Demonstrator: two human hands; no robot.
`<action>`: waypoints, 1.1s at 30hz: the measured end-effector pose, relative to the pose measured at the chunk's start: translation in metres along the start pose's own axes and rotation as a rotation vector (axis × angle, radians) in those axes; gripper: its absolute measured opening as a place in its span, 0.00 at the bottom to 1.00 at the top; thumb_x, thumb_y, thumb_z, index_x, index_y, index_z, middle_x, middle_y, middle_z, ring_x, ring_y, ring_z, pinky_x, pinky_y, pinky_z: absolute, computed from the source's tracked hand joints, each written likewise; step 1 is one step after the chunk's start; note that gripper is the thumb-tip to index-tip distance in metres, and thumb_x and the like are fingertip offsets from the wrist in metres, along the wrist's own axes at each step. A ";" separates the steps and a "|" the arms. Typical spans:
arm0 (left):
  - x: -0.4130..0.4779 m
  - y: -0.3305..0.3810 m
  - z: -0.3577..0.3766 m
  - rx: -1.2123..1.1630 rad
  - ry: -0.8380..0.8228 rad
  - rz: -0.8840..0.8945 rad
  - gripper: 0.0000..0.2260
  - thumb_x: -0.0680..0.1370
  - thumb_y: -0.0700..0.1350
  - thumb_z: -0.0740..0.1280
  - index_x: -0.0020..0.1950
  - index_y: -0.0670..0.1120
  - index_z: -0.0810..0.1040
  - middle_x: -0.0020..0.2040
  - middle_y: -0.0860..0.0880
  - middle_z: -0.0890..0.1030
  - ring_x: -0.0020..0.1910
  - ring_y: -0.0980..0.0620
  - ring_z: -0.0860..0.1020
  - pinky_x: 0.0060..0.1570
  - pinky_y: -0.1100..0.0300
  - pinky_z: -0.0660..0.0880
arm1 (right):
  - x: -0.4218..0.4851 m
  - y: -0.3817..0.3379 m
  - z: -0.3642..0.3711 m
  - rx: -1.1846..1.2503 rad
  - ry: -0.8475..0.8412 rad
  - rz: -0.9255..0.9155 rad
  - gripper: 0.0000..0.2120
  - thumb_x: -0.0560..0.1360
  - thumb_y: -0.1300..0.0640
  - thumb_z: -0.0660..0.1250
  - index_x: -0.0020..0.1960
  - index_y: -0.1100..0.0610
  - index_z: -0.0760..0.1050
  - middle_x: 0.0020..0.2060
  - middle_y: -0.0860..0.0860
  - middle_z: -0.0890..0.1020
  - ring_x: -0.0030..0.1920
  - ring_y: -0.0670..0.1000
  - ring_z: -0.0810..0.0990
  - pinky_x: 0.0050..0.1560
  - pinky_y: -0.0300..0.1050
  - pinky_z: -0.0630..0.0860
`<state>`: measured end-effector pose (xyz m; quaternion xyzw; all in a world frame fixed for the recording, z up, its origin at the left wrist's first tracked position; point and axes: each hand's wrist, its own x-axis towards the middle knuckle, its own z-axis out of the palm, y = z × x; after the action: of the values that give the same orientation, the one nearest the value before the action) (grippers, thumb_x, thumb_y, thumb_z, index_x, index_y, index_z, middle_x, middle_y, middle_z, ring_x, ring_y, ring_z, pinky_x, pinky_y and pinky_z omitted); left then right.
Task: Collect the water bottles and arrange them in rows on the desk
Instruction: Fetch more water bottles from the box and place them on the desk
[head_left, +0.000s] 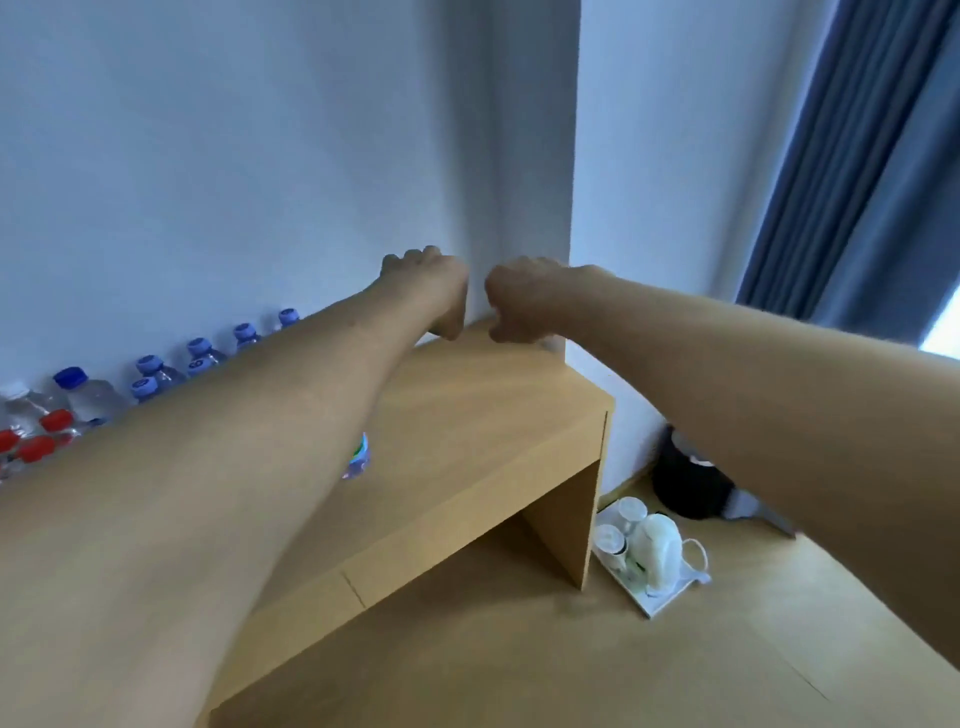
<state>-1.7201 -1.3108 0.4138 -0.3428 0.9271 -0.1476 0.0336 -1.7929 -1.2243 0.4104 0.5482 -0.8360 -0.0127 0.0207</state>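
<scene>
Two bare arms reach forward over a light wooden bench (467, 415) that stands against a pale wall (234, 156). The left hand (426, 288) and right hand (519, 299) hang side by side, slightly apart, above the bench's far corner where the wall turns. The fingers (413, 257) of the left hand are curled under, knuckles up. The right hand is also closed into a loose fist. Nothing shows in either hand.

The bottles (200, 353) stand along the wall at the left end of the bench, partly hidden behind the left arm. The nearer ones run in a row with pale blue caps. Further left is one with a dark blue cap, then a group with red caps at the picture's edge. One more bottle (359, 457) peeks out from under the left forearm, closer to the bench's front. Only a sliver of it shows.

On the wooden floor (519, 649), just right of the bench, lies a white tray (652, 605) holding a white kettle (660, 551) and upturned cups (610, 538). A dark blue curtain (857, 182) hangs at the upper right.
</scene>
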 end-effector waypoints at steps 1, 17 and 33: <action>-0.002 0.018 -0.014 0.000 0.018 0.034 0.10 0.76 0.43 0.69 0.54 0.46 0.70 0.60 0.43 0.70 0.61 0.42 0.70 0.51 0.54 0.64 | -0.014 0.018 -0.008 0.013 0.009 0.040 0.10 0.76 0.56 0.67 0.54 0.60 0.74 0.50 0.54 0.79 0.46 0.56 0.76 0.40 0.43 0.71; -0.121 0.393 -0.218 -0.078 0.315 0.604 0.12 0.75 0.44 0.69 0.56 0.47 0.71 0.61 0.45 0.69 0.62 0.44 0.70 0.56 0.54 0.65 | -0.364 0.297 -0.082 -0.157 0.100 0.772 0.12 0.76 0.58 0.64 0.37 0.57 0.65 0.35 0.52 0.70 0.33 0.52 0.70 0.27 0.39 0.62; -0.329 0.688 -0.323 -0.204 0.465 1.211 0.22 0.75 0.47 0.71 0.67 0.46 0.70 0.68 0.43 0.69 0.69 0.44 0.67 0.69 0.49 0.62 | -0.701 0.408 -0.091 -0.207 0.066 1.368 0.07 0.77 0.56 0.64 0.52 0.58 0.74 0.53 0.56 0.78 0.47 0.57 0.75 0.42 0.41 0.68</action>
<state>-1.9527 -0.5209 0.5049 0.2791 0.9486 -0.0840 -0.1230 -1.8836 -0.4188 0.5052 -0.1069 -0.9872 -0.0599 0.1017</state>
